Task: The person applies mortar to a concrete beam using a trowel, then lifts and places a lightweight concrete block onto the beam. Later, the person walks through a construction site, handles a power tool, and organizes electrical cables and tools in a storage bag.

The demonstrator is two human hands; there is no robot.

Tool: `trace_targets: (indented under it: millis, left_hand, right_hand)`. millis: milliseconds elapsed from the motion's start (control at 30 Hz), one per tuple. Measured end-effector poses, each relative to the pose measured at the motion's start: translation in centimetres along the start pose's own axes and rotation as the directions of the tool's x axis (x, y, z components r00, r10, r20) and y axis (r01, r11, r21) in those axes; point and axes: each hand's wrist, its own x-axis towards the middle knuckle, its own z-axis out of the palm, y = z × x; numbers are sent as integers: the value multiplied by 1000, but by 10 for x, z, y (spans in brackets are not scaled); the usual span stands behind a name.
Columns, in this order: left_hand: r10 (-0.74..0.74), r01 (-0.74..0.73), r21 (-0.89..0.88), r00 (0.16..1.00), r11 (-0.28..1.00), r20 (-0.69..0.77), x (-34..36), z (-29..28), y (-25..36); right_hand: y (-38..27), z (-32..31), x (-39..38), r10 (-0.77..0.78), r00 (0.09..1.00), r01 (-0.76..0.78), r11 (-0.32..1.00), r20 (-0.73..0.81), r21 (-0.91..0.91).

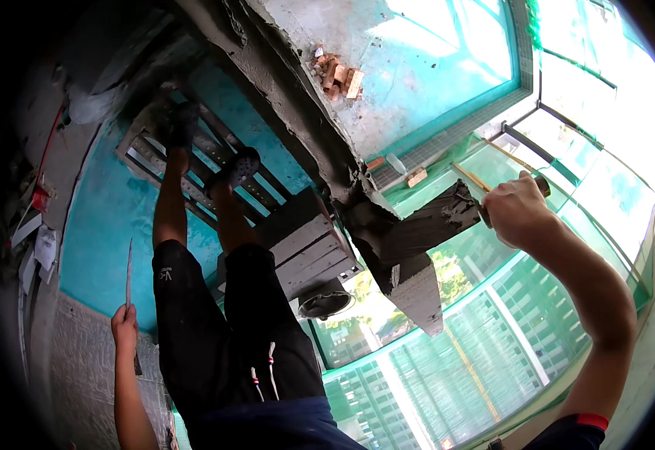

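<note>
From here, the right hand (518,214) clenches a smeared trowel (443,217) extending leftward toward the mortared beam (290,94); well apart, the left hand (124,330) grips a thin, edge-on tool (129,277).

Right hand (521,211) grips a mortar-smeared trowel (434,223) at the end of a grey-coated ledge (291,105), contact not determinable, while left hand (124,327) holds a thin flat tool (128,276) edge-on and dark clogs (245,166) stand on a slatted platform (218,124).
</note>
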Motion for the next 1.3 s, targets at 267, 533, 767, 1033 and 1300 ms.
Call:
trace_targets:
  millis: [267,533,767,1033,1300]
  left_hand:
    - [-22,22,3,999,1000,-28,0,-5,-4]
    - [-36,37,13,999,999,-10,1,-7,4]
    - [-8,9,44,1000,999,-11,9,-12,-3]
    - [-6,6,86,1000,996,-3,11,-6,13]
    - [-46,47,26,998,999,-32,19,-24,-5]
  right_hand:
    - [24,41,23,4,987,9,997,-161,80]
    - [19,140,21,113,957,30,878,-269,477]
    - [40,176,6,199,895,84,803,-399,590]
    - [-21,164,39,-122,992,39,509,27,860]
    - [-78,263,46,19,976,184,474,-218,861]
